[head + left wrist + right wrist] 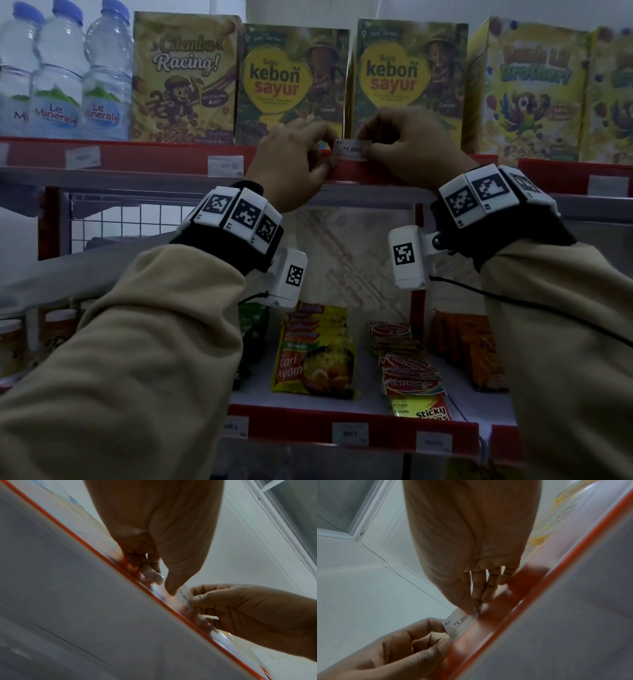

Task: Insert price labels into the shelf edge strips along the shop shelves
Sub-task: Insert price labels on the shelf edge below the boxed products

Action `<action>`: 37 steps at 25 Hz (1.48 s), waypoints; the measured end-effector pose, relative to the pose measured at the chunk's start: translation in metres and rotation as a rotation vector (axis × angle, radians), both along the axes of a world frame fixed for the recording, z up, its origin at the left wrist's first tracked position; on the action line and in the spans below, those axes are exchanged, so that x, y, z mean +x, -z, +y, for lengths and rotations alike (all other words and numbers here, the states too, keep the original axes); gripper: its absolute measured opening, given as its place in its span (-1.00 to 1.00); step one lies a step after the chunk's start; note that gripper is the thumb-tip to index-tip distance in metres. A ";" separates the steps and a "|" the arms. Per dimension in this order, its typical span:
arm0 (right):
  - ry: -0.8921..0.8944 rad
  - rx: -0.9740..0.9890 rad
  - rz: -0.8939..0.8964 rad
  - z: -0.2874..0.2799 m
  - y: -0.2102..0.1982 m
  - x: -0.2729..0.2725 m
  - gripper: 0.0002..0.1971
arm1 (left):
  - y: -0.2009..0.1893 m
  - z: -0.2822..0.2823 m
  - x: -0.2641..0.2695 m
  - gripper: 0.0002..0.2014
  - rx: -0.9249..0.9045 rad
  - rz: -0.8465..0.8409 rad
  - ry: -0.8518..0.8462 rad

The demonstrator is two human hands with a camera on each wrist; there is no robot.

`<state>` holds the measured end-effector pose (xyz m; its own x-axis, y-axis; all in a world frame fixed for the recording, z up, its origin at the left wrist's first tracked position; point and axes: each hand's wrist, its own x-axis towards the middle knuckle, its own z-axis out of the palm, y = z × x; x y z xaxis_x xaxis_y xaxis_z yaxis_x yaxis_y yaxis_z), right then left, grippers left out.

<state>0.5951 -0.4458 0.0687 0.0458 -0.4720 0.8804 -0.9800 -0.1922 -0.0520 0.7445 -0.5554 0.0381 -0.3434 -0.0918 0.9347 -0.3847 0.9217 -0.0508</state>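
Note:
A white price label (352, 149) printed "75.000" sits at the top lip of the red shelf edge strip (144, 157) on the upper shelf, below the two "kebon sayur" boxes. My left hand (328, 152) pinches the label's left end and my right hand (369, 148) pinches its right end. In the left wrist view my left thumb (171, 588) presses on the label (185, 596) against the strip (102, 559). In the right wrist view my right hand (471, 608) pinches the label (459, 623) at the strip (501, 612), and the left hand (406, 647) holds the other end.
Two other labels (225, 166) (82, 157) sit in the same strip to the left. Water bottles (58, 75) and cereal boxes (185, 78) stand on the upper shelf. Noodle packs (313, 356) and snack packets (411, 377) lie on the lower shelf, whose strip (294, 426) carries several labels.

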 end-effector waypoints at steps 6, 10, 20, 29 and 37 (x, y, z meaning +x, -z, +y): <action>0.104 0.132 0.038 0.004 -0.004 0.007 -0.88 | -0.002 -0.001 0.002 -0.78 0.050 -0.046 -0.058; 0.173 0.167 0.077 0.003 -0.004 0.012 -0.86 | -0.001 0.003 0.004 -0.79 0.055 -0.032 -0.037; 0.132 0.159 0.113 0.002 -0.004 0.006 -0.84 | 0.000 0.008 0.004 -0.74 0.079 -0.073 -0.114; 0.139 0.152 0.159 0.001 -0.004 0.003 -0.92 | -0.006 0.011 0.005 -0.74 0.134 -0.102 -0.090; 0.159 0.215 0.193 0.003 -0.011 0.001 -0.91 | -0.005 0.012 0.006 -0.82 0.135 -0.089 -0.077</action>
